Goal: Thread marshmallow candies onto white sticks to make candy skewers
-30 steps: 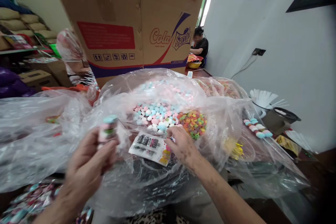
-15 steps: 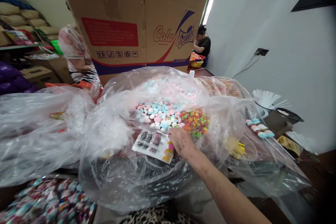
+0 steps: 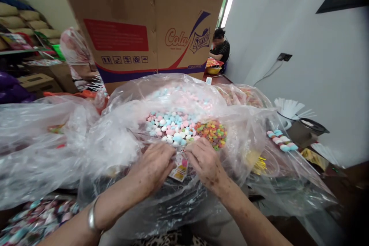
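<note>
Both hands meet over a small printed packet: left hand (image 3: 154, 167) and right hand (image 3: 206, 163) close together on the front slope of a big clear plastic bag (image 3: 115, 150). Packet (image 3: 180, 169) pinched between them, only its yellow and pink lower corner showing, the rest covered by the knuckles. Fingers of both hands curled inward and closed on its edges; exact grip hidden under the backs of the hands. Silver bangle (image 3: 92, 219) on the left wrist.

Just beyond the hands, inside the bag's open mouth, a heap of pastel candies (image 3: 170, 127) touching a smaller heap of multicoloured ring sweets (image 3: 211, 132). Large cardboard box (image 3: 144, 23) upright behind the bag. To the right, a finished candy skewer (image 3: 281, 142) lying on plastic, near a tub of white sticks (image 3: 288, 109).

Step in hand, judging by the grip: handling or opening the packet. Next move probably calls for a firm two-sided pinch and a careful pull apart, kept clear of the open heaps.
</note>
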Tool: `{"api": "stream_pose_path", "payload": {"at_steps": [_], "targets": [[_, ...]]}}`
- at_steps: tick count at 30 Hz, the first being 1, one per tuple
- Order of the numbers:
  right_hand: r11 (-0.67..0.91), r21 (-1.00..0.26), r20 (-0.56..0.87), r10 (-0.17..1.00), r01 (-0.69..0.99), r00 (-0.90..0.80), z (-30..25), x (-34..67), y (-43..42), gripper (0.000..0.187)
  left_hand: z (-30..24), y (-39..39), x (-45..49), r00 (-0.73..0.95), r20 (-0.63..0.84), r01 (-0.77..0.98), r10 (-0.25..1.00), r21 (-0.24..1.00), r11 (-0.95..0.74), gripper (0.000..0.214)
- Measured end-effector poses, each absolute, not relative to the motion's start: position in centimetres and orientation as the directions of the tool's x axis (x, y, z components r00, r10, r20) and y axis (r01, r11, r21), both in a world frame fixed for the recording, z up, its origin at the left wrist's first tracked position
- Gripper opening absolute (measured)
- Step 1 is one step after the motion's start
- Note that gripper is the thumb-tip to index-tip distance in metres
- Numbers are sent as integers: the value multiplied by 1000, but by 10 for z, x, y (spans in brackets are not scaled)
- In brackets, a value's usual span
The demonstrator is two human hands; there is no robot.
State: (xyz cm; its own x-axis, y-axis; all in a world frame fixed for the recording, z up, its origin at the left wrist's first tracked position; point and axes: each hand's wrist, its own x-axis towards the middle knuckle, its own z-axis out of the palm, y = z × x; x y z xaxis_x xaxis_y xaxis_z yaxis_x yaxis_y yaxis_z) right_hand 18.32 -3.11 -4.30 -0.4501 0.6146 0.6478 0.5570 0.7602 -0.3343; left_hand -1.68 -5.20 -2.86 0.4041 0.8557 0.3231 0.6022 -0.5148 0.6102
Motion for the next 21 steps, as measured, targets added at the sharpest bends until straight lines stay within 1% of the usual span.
{"api": "stream_pose_path", "payload": {"at_steps": [1, 3, 4, 6, 7, 9, 12, 14, 17, 19, 21], "targets": [[738, -410, 624, 656, 536, -425, -43, 187, -34, 19, -29, -47, -11, 430, 279, 592, 859, 632, -501, 9], [654, -570, 533, 755, 498, -382, -43, 194, -37, 13, -29, -40, -7, 472, 197, 567, 859, 678, -467, 19], [609, -628, 486, 793, 485, -367, -44, 198, -38, 11, -28, -38, -7, 485, 164, 555, 859, 702, -447, 21], [556, -679, 433, 831, 480, -350, -46, 203, -40, 12, -26, -37, -7, 498, 95, 537, 862, 747, -392, 25], [554, -678, 435, 832, 483, -343, -47, 205, -41, 14, -26, -37, -7, 498, 75, 531, 864, 761, -372, 27], [586, -640, 488, 810, 498, -326, -48, 207, -43, 20, -26, -38, -5, 480, 93, 527, 872, 764, -372, 30], [651, -529, 602, 740, 544, -300, -47, 207, -45, 29, -27, -40, 0, 461, 148, 512, 875, 762, -398, 31], [683, -445, 669, 684, 579, -292, -47, 208, -44, 34, -26, -41, 3, 463, 162, 475, 871, 785, -398, 31], [703, -363, 728, 624, 612, -284, -48, 210, -42, 39, -21, -42, 8, 487, 101, 396, 867, 860, -322, 33], [702, -345, 745, 608, 623, -273, -48, 210, -40, 41, -20, -42, 10, 507, 35, 344, 861, 908, -239, 31], [698, -340, 764, 596, 630, -247, -47, 209, -41, 43, -20, -41, 11, 507, 17, 324, 862, 923, -209, 29]]}}
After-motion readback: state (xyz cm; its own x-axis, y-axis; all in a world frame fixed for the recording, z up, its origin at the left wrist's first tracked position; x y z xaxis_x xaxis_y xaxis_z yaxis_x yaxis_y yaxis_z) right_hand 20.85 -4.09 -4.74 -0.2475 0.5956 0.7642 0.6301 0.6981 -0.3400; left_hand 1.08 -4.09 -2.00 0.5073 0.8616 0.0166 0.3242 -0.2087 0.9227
